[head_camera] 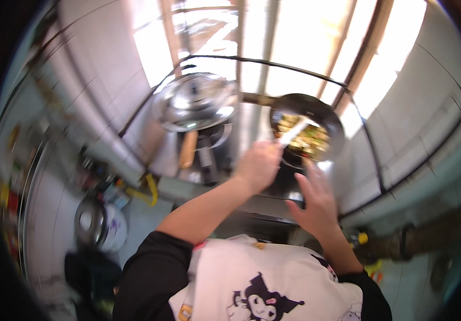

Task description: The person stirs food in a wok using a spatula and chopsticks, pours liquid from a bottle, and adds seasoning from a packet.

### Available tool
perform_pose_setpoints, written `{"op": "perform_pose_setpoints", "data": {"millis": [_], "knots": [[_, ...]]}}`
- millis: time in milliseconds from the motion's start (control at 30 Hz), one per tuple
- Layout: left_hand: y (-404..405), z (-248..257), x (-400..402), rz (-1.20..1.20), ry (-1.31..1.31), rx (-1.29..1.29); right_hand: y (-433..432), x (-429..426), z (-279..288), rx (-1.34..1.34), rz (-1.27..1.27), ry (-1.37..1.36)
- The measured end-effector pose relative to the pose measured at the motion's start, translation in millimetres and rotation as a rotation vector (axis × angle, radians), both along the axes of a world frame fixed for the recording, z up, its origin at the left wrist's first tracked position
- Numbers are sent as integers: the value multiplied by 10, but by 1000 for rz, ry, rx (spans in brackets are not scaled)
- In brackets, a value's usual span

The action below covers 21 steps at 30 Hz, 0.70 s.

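A dark wok point(332, 116) stands on the right side of the stove, with diced pale-yellow food point(308, 144) and green bits inside. My left hand point(259, 165) is closed around the handle of a pale spatula point(294, 131), whose blade reaches over the food. My right hand point(316, 196) is just in front of the wok's near rim, its fingers extended and thumb spread, with nothing visibly held. Blur hides whether its fingertips touch the wok or its handle.
On the left burner, a shiny domed metal lid point(196, 102) covers a pan. A wooden handle point(189, 149) and a black handle point(207, 160) point towards me. A white pot or cooker point(114, 226) is low at left. A dark pipe point(419, 240) runs at right.
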<state>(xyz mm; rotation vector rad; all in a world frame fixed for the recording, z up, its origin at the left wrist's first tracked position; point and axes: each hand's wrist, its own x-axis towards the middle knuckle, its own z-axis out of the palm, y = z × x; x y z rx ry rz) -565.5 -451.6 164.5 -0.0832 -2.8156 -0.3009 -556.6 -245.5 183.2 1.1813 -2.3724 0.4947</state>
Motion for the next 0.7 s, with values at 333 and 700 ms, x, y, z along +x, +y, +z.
{"op": "perform_pose_setpoints", "data": {"millis": [333, 700], "knots": [[-1141, 5, 1810, 102, 737, 405, -916, 247, 112, -41, 809, -145], [-2411, -1730, 3006, 1108, 241, 785, -2091, 722, -105, 169, 1150, -294]]}}
